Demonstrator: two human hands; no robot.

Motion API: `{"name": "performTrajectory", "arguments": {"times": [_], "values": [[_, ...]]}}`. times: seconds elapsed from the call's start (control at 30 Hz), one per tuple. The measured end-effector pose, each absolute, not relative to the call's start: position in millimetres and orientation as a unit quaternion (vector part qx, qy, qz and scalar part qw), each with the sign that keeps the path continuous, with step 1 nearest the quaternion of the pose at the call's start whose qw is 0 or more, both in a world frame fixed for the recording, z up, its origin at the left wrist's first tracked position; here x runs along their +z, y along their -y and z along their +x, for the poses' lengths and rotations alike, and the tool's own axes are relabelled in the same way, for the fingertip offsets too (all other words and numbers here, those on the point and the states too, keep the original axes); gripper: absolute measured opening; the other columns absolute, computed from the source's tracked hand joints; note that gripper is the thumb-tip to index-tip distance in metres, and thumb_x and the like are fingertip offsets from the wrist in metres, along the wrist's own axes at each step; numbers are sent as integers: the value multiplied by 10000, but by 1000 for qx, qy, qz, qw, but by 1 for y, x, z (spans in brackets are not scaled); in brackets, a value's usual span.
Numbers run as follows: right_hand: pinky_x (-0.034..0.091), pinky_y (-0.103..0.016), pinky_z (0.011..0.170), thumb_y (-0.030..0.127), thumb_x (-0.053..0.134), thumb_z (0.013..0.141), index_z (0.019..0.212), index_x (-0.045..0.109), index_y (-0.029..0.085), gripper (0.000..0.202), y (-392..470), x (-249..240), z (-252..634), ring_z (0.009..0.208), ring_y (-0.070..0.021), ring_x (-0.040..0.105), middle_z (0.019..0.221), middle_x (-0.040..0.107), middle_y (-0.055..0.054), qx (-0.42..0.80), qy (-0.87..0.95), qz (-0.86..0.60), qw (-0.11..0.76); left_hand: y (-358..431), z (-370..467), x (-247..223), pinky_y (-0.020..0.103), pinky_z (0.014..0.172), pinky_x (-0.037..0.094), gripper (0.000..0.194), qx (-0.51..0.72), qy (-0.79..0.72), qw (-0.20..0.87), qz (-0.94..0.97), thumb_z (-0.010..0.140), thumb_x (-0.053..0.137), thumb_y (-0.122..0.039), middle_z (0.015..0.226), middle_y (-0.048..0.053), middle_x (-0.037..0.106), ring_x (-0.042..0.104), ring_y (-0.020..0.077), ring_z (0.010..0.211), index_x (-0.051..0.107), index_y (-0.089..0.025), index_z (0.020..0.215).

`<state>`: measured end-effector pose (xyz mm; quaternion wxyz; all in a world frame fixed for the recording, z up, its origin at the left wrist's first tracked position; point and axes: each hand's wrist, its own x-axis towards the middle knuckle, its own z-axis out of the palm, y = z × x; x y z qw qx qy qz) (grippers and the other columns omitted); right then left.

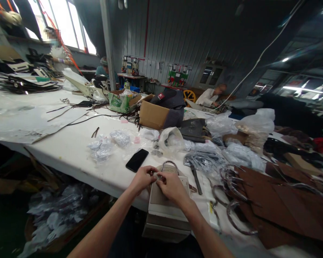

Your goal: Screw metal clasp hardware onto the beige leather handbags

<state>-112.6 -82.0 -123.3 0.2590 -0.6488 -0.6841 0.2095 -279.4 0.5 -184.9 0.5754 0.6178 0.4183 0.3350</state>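
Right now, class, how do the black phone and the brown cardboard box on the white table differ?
The phone is black; the cardboard box is brown. The phone is thin and lies flat, while the box is bulkier and stands taller. The phone is near the left hand; the box is farther back. Both rest on the table.

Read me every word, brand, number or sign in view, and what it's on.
No text is legible.
Red patch on dark fabric by the cardboard box: pale mark, too small.
Dark grey bag: faint emblem, too blurred.
Green carton: pale patterning, too blurred.
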Motion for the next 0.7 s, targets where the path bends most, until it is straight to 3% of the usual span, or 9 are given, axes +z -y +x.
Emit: {"name": "performTrajectory", "arguments": {"times": [0.17,0.33,0.6,0.7], "values": [[473,-345,887,172,645,999,1090,804,193,185,84,-131,-121,1076,-281,742,1134,818,-123,128,703,-673,193,-1,-274,-188,248,634,383,400,343,-435,590,588,685,771,-189,792,8,649,525,134,690,850,-122,1071],[463,-362,833,159,589,1032,1141,776,190,219,84,-135,-125,1053,-292,730,1152,792,-127,98,702,-688,159,-3,-268,-190,249,630,397,357,341,-454,582,582,689,767,-134,775,17,683,547,144,686,870,-135,1031],[525,-396,979,183,600,1004,1109,818,193,242,82,-145,-113,1060,-281,732,1103,806,-113,177,688,-645,281,-2,-267,-184,250,670,429,342,329,-464,561,601,691,766,-60,804,28,738,585,153,715,875,-146,1004],[586,-371,813,347,707,974,1226,810,198,310,81,-151,-97,852,-257,746,947,817,-77,297,583,-646,392,-1,-269,-176,250,683,435,368,321,-464,551,615,695,726,-39,800,30,737,599,157,728,874,-142,1015]]}}
